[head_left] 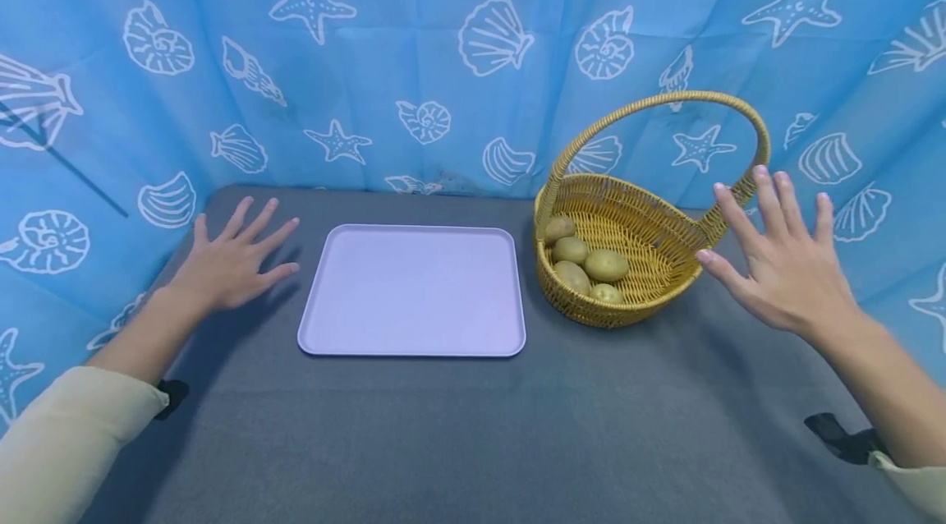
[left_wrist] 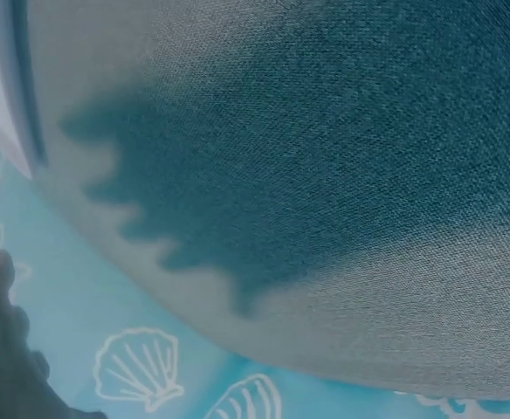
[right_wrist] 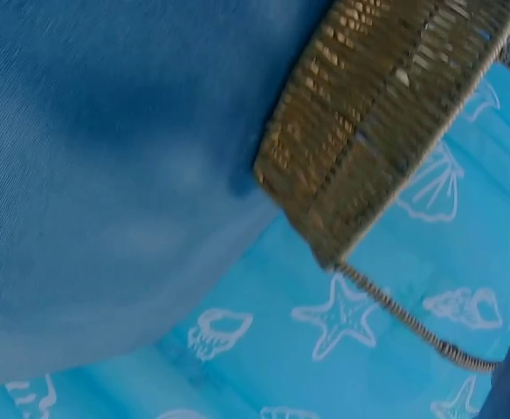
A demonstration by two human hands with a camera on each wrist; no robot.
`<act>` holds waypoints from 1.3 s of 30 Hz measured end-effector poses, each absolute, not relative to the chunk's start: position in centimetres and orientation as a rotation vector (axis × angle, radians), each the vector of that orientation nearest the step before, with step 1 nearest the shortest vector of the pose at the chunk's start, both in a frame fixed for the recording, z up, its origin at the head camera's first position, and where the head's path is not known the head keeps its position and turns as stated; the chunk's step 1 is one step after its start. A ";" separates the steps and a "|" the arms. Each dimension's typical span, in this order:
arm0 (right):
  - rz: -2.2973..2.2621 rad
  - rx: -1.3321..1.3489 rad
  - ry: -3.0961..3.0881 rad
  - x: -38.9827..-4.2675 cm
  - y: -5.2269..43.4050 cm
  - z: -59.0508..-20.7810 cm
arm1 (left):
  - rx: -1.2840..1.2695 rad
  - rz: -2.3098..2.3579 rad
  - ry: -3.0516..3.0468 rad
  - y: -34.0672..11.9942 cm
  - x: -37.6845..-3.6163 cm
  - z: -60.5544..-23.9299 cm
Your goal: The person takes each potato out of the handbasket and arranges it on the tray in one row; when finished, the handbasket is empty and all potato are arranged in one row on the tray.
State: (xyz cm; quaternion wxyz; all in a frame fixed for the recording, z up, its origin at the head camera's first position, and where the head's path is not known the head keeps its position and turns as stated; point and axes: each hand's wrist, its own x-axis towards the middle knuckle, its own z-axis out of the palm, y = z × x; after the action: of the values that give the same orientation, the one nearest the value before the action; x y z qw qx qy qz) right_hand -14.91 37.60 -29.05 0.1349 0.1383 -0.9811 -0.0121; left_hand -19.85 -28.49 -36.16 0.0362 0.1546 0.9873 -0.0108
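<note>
- Hands spread, fingers released: left hand (head_left: 235, 261) left of lilac tray (head_left: 414, 291).
- Right hand (head_left: 785, 261) just right of potato basket (head_left: 650, 241), holding nothing.

Woven wicker basket (head_left: 650, 241), golden yellow, arched handle, upright on grey table (head_left: 517, 425), right of lilac tray (head_left: 414, 290), just beside the right hand (head_left: 783, 261), holding five pale green-brown potatoes (head_left: 587, 261), clustered at its left side.

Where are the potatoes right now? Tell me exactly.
In the head view the potatoes lie inside the wicker basket, right of the lilac tray, with the right hand open just beside the basket.
</note>
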 end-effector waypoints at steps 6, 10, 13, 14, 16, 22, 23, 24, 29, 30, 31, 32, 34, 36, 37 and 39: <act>0.228 0.620 -2.896 -16.2 36.3 -30.1 | 0.510 0.018 2.902 -28.0 -19.5 -36.7; 0.581 0.630 -3.047 -17.0 35.8 -30.2 | 0.527 0.047 2.841 -27.8 -19.1 -37.3; 0.909 0.597 -3.159 -17.6 35.4 -29.9 | 0.551 0.061 2.814 -27.7 -18.8 -37.6; 1.021 0.599 -3.180 -17.8 35.2 -29.7 | 0.556 0.065 2.808 -27.8 -18.8 -37.7; 1.202 0.608 -3.217 -18.3 35.0 -29.4 | 0.558 0.097 2.800 -27.8 -18.6 -37.9; 1.579 0.675 -3.283 -19.6 34.9 -28.8 | 0.575 0.177 2.784 -27.5 -18.2 -38.0; 1.615 0.672 -3.307 -19.8 34.8 -28.7 | 0.582 0.177 2.785 -27.5 -18.2 -38.0; 1.641 0.664 -3.337 -20.1 34.8 -28.7 | 0.590 0.172 2.786 -27.5 -18.2 -38.0; 1.629 0.592 -3.542 -21.1 34.3 -28.9 | 0.636 0.159 2.790 -27.3 -18.3 -38.0; 1.612 0.589 -3.571 -21.3 34.2 -29.1 | 0.647 0.156 2.788 -27.2 -18.3 -38.0; 1.604 0.579 -3.593 -21.5 34.1 -29.2 | 0.661 0.157 2.786 -27.1 -18.3 -37.9; 1.611 0.576 -3.603 -21.7 33.9 -29.3 | 0.681 0.152 2.788 -27.0 -18.4 -37.9; 1.656 0.556 -3.608 -22.1 33.6 -29.5 | 0.723 0.146 2.791 -26.8 -18.5 -37.7; 1.711 0.519 -3.615 -22.6 33.3 -29.6 | 0.758 0.143 2.794 -26.7 -18.7 -37.5; 1.757 0.489 -3.619 -22.9 33.2 -29.7 | 0.778 0.143 2.797 -26.6 -18.7 -37.3; 1.810 0.433 -3.630 -23.6 32.9 -29.9 | 0.794 0.151 2.793 -26.5 -18.9 -37.1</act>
State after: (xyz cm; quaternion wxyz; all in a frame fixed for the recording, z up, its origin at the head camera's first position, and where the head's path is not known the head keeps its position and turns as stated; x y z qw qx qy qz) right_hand -23.56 32.93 -29.88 -0.4519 0.0947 -0.7938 0.3958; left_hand -18.94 -26.47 -37.11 0.1165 0.2712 0.9541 0.0516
